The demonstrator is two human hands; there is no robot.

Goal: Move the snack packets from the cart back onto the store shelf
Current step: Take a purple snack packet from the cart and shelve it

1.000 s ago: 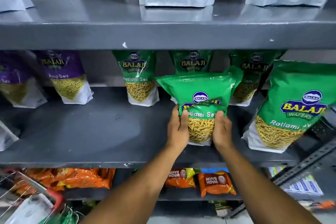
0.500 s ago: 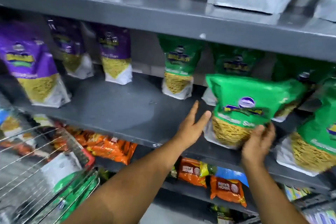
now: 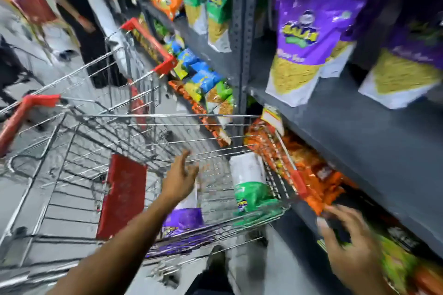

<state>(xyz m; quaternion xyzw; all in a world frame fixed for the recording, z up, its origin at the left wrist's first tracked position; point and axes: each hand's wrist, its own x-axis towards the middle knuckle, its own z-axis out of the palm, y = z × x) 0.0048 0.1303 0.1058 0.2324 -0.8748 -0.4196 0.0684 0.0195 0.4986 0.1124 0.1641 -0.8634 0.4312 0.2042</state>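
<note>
Taking the wire cart (image 3: pixel 79 151) as my landmark, I see my left hand (image 3: pixel 179 178) reaching over its basket with fingers spread and nothing in it, just above a purple snack packet (image 3: pixel 183 219) lying on the cart floor. Farther right in the basket, a green-and-white snack packet (image 3: pixel 249 183) leans against the wall nearest the grey shelf (image 3: pixel 359 134). Beyond the cart's right side, my right hand (image 3: pixel 347 244) hangs open and empty, blurred, in front of the shelf's lower edge, where purple packets (image 3: pixel 304 38) stand above.
</note>
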